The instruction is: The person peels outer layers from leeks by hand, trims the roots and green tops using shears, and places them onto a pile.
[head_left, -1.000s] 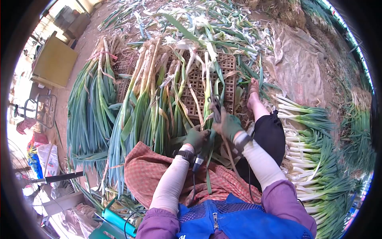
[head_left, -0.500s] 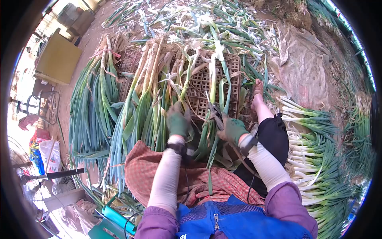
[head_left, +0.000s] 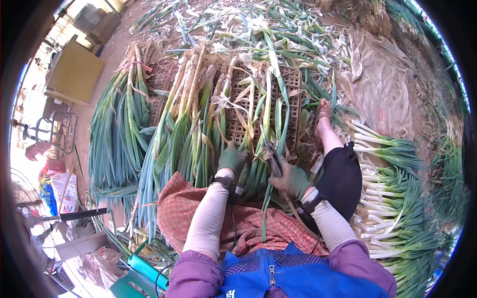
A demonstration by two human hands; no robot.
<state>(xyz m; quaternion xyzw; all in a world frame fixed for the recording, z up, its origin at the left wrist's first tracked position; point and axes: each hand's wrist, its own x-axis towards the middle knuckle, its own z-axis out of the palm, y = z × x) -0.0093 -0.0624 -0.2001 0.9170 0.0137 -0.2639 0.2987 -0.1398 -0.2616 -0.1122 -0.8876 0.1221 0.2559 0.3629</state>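
My left hand (head_left: 232, 159), in a green glove, is closed round the leafy part of a green onion (head_left: 252, 107), whose pale stalk leans away over a brown plastic crate (head_left: 292, 84). In my right hand (head_left: 293, 180), also gloved in green, is a dark tool (head_left: 273, 158) that looks like an air blow gun, with a hose trailing back toward my lap. Its tip points at the onion leaves between my hands. Unpeeled green onions (head_left: 185, 94) with brown roots lie on the crate left of my left hand. Where exactly my left fingers grip is partly hidden.
A tied bundle of green onions (head_left: 119, 114) lies at far left. Peeled white-stalked onions (head_left: 387, 198) are laid in a row on my right. Leaf scraps (head_left: 233, 27) cover the ground ahead. A checked cloth (head_left: 184, 213) covers my lap; a fan (head_left: 37, 213) stands at left.
My left hand has shifted slightly right and down. The right hand with the tool has moved a little down and right. Stalks near the crate's middle have shifted and spread to the right.
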